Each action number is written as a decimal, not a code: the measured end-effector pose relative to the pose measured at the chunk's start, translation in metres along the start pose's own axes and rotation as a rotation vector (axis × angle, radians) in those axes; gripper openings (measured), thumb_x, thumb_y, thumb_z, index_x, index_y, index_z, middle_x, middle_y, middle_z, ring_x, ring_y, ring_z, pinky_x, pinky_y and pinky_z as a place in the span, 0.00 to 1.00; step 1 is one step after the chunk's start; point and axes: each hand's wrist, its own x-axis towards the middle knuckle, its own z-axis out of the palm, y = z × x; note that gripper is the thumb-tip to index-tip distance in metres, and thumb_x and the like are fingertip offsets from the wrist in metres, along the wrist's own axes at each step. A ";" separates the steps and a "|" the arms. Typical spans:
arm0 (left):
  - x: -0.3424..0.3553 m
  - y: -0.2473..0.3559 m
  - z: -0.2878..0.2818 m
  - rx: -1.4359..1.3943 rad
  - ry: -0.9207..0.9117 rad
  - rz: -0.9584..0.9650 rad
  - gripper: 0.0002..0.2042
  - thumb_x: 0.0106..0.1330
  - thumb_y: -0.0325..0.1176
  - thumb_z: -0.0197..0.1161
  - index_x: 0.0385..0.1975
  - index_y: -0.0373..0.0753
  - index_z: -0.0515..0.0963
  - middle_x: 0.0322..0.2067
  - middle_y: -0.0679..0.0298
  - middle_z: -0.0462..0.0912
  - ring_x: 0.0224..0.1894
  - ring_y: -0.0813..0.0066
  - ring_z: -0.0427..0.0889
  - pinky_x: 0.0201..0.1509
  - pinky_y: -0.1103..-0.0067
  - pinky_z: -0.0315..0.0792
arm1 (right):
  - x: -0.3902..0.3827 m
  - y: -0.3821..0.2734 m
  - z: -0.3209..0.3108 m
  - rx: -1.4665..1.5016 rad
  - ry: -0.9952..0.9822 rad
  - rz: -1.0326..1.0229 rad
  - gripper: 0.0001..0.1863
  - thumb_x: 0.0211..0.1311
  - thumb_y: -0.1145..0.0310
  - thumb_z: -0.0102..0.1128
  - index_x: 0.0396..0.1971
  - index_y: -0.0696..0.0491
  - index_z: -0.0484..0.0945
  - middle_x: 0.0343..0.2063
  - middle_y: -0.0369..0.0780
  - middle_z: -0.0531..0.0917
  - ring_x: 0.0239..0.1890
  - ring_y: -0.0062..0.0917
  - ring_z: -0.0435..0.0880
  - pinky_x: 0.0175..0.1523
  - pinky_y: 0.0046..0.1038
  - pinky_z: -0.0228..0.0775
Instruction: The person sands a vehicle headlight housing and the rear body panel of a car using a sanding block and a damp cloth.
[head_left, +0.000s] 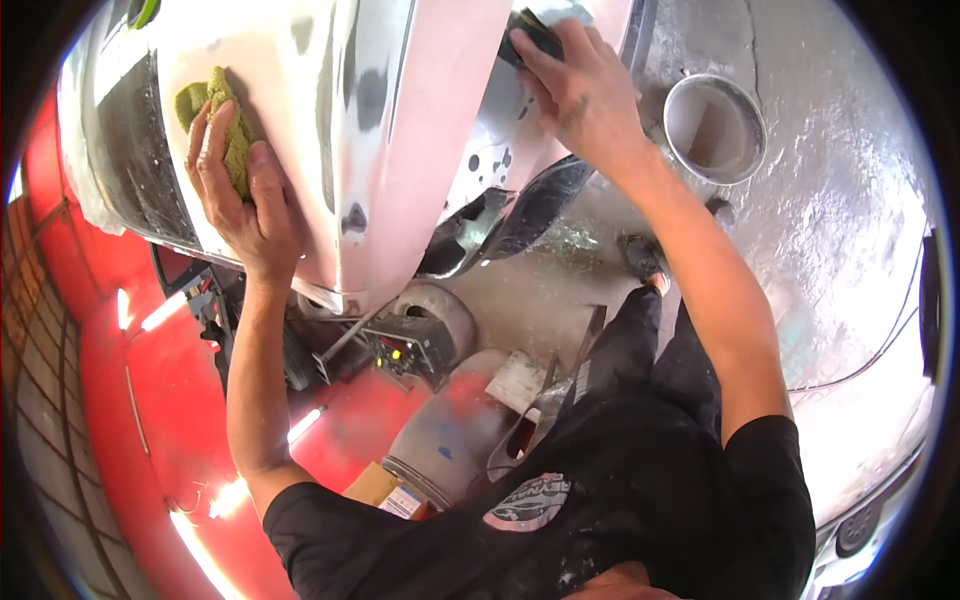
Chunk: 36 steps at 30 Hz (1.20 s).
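Inward from the left edge of the pink-patched car body (430,130), the left hand (253,215) straddles a yellow-green cloth (237,150) between fingers and thumb; grit caught in it could scratch that surface. Near the body's right edge, the right hand (597,105) pinches a dark block (531,38) between thumb and fingers; tilted pressure could gouge there. Farther right, the bucket (745,120) could spill if kicked.

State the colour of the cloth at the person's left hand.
The cloth is yellow-green, showing best in the head view, at the left hand.
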 end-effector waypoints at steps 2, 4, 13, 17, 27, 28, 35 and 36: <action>-0.003 0.000 -0.003 0.004 0.017 0.001 0.21 0.72 0.29 0.56 0.64 0.32 0.76 0.64 0.45 0.77 0.71 0.46 0.69 0.75 0.58 0.61 | -0.032 -0.002 -0.003 0.038 0.020 0.008 0.27 0.55 0.70 0.70 0.59 0.51 0.83 0.43 0.43 0.77 0.48 0.38 0.79 0.52 0.39 0.76; -0.002 0.002 -0.005 0.019 0.017 -0.004 0.21 0.72 0.29 0.56 0.64 0.31 0.76 0.63 0.46 0.77 0.71 0.47 0.69 0.75 0.59 0.61 | -0.034 0.002 -0.003 0.066 0.044 0.006 0.27 0.55 0.69 0.70 0.58 0.51 0.83 0.43 0.43 0.77 0.46 0.39 0.79 0.51 0.39 0.76; -0.005 0.004 -0.006 0.041 0.003 -0.031 0.21 0.73 0.28 0.55 0.64 0.32 0.75 0.64 0.43 0.75 0.71 0.46 0.69 0.75 0.59 0.61 | -0.021 0.005 -0.004 0.093 0.062 -0.012 0.25 0.58 0.68 0.71 0.59 0.50 0.84 0.44 0.44 0.78 0.46 0.42 0.81 0.47 0.41 0.79; 0.000 0.006 -0.002 0.022 -0.012 -0.021 0.21 0.73 0.29 0.56 0.64 0.32 0.75 0.64 0.43 0.75 0.71 0.46 0.69 0.75 0.58 0.61 | 0.015 0.046 -0.005 0.254 -0.093 0.048 0.29 0.64 0.69 0.70 0.67 0.48 0.76 0.58 0.45 0.78 0.60 0.44 0.76 0.62 0.38 0.75; -0.004 0.001 -0.003 -0.002 0.014 -0.007 0.20 0.73 0.28 0.56 0.63 0.33 0.76 0.63 0.44 0.76 0.70 0.47 0.70 0.75 0.59 0.62 | -0.041 0.074 -0.034 0.421 0.016 0.129 0.23 0.64 0.72 0.68 0.60 0.43 0.84 0.60 0.45 0.82 0.57 0.44 0.83 0.61 0.39 0.78; -0.004 0.000 -0.004 -0.004 0.015 -0.011 0.20 0.73 0.29 0.56 0.63 0.32 0.77 0.63 0.44 0.76 0.70 0.48 0.70 0.75 0.60 0.62 | -0.031 0.071 -0.028 0.444 0.004 0.081 0.23 0.65 0.72 0.68 0.60 0.42 0.84 0.60 0.45 0.82 0.58 0.44 0.83 0.61 0.39 0.78; -0.001 0.004 0.000 0.011 0.023 -0.060 0.21 0.74 0.31 0.55 0.64 0.31 0.76 0.63 0.46 0.76 0.70 0.49 0.71 0.75 0.60 0.61 | -0.009 0.088 0.008 0.498 -0.110 -0.145 0.28 0.66 0.73 0.68 0.66 0.41 0.80 0.67 0.45 0.75 0.64 0.44 0.77 0.68 0.37 0.73; -0.006 0.003 0.001 0.020 0.029 -0.079 0.21 0.74 0.31 0.55 0.64 0.30 0.75 0.63 0.47 0.76 0.70 0.49 0.71 0.75 0.60 0.61 | -0.010 0.087 0.007 0.457 -0.133 -0.154 0.29 0.65 0.74 0.68 0.67 0.41 0.80 0.67 0.46 0.75 0.64 0.44 0.77 0.69 0.38 0.72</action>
